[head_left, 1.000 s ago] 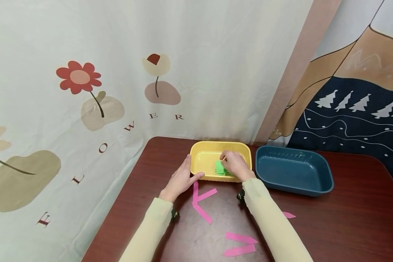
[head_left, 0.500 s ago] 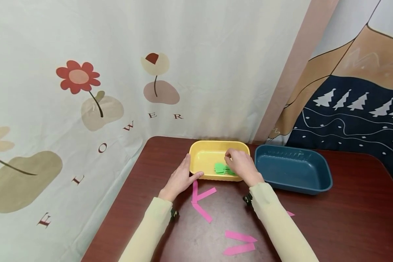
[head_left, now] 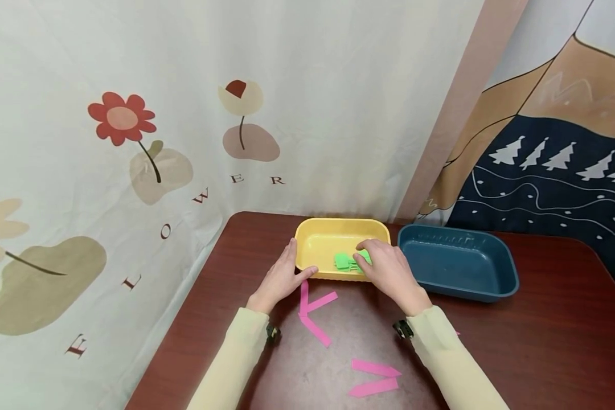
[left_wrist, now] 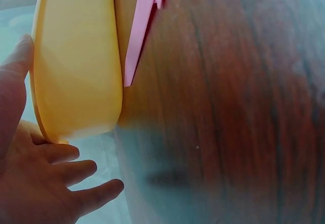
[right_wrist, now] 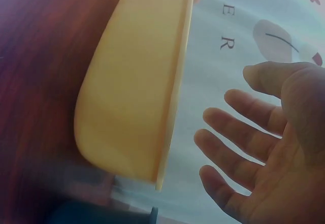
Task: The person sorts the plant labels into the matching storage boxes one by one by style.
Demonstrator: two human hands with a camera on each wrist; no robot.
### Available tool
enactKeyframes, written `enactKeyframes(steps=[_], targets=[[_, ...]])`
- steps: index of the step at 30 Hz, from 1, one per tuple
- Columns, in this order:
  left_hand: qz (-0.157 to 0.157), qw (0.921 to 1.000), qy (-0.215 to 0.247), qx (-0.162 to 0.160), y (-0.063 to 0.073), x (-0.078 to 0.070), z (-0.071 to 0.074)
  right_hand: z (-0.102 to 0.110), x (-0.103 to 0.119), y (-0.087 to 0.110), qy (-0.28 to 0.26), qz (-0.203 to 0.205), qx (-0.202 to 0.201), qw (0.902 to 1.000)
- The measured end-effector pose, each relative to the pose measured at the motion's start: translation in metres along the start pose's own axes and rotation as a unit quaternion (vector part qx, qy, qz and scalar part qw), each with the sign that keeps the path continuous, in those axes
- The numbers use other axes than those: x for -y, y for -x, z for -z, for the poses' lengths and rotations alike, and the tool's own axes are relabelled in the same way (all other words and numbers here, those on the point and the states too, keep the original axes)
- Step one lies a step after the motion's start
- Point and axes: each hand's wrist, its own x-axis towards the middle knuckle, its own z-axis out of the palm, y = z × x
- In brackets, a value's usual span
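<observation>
My left hand (head_left: pixel 278 276) rests against the left end of a yellow plastic basin (head_left: pixel 333 277). Its thumb lies at the front rim, and the left wrist view has the fingers extended beside the basin wall (left_wrist: pixel 78 61). Over the basin's right front part is my right hand (head_left: pixel 389 270), its thumb and fingers apart. The right wrist view gives nothing between the fingers of this hand (right_wrist: pixel 254 132). Inside the basin lie bright green flat pieces (head_left: pixel 341 261), partly hidden behind the right hand.
A dark blue basin (head_left: pixel 461 293) stands just right of the yellow one. Pink strips lie on the brown table (head_left: pixel 210 341): a branching group (head_left: pixel 315 330) near my left hand and two pointed strips (head_left: pixel 374 388) nearer the front. A printed curtain (head_left: pixel 338 114) hangs behind.
A green piece that stood raised at my right fingers lies lower in the basin. The right hand has shifted right and its fingers have spread. My left hand stays put.
</observation>
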Motion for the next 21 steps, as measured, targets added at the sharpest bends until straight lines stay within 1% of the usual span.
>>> enactKeyframes(steps=[4, 7, 15, 17, 21], targets=[[0.004, 1.0000, 0.006, -0.002, 0.001, 0.000, -0.001, 0.001, -0.002, 0.010, 0.009, 0.022, -0.017, 0.9996], [0.007, 0.9999, 0.007, -0.007, 0.001, 0.002, -0.002, 0.002, -0.006, 0.018, 0.012, 0.032, -0.023, 0.9991], [0.008, 0.9996, 0.022, -0.015, 0.001, 0.005, -0.003, 0.011, -0.016, 0.040, -0.010, 0.028, -0.019, 0.9994], [0.006, 0.9994, 0.027, -0.023, 0.003, 0.005, -0.002, 0.014, -0.019, 0.047, -0.011, 0.024, -0.019, 0.9995], [-0.007, 0.9985, 0.032, -0.045, 0.006, 0.004, -0.002, 0.020, -0.029, 0.059, -0.007, 0.014, -0.016, 0.9997]])
